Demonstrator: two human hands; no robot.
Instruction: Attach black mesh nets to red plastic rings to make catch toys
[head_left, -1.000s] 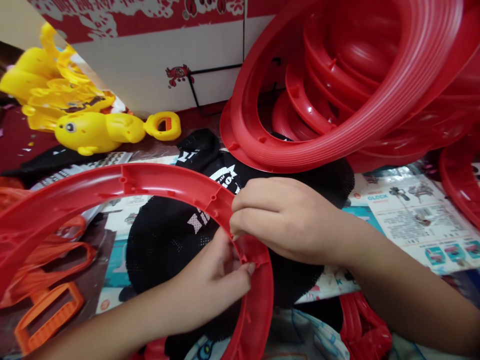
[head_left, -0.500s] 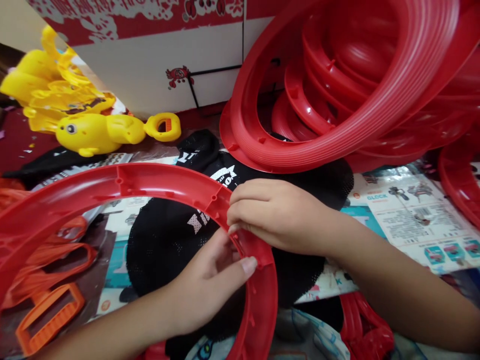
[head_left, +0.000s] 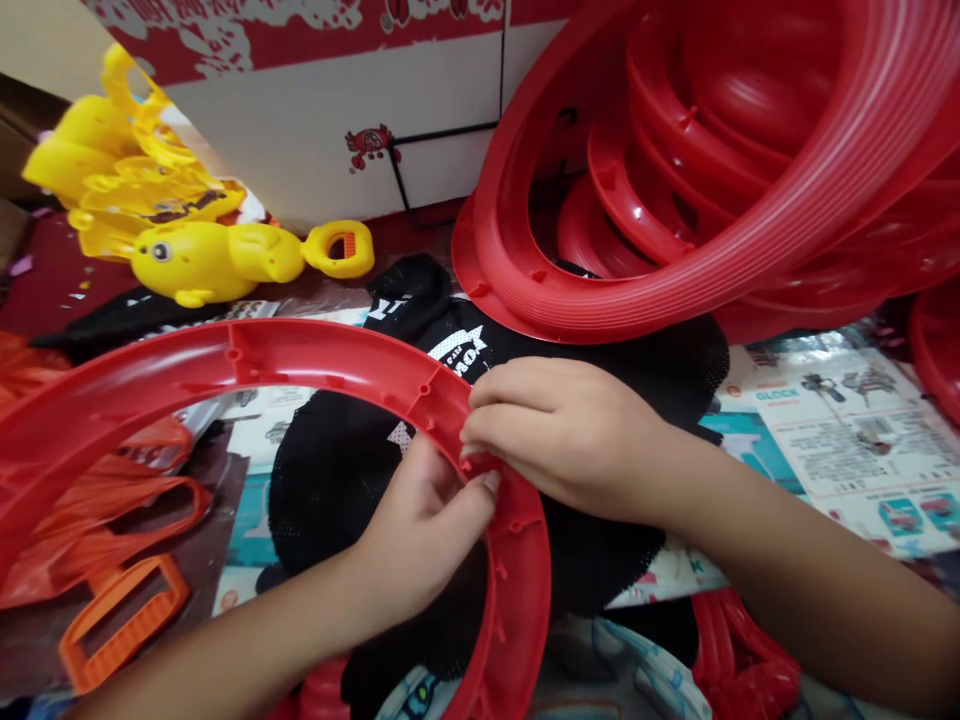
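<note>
A large red plastic ring arcs across the lower left, its ribbed inner side up. My right hand grips its rim from above at the right of the arc, fingers curled over the edge. From inside the ring my left hand pinches the same spot, thumb pressed on the rim beside the right fingertips. Under the ring lies a black mesh cloth with white lettering.
A tilted stack of red rings fills the upper right. Yellow plastic toy animals lie at the upper left before a red-and-white carton. Orange plastic frames sit at the lower left. Printed toy cards cover the floor at right.
Both hands stay pinched on the ring's rim; my left thumb has shifted slightly up along it toward the right fingertips. The view has shifted slightly.
</note>
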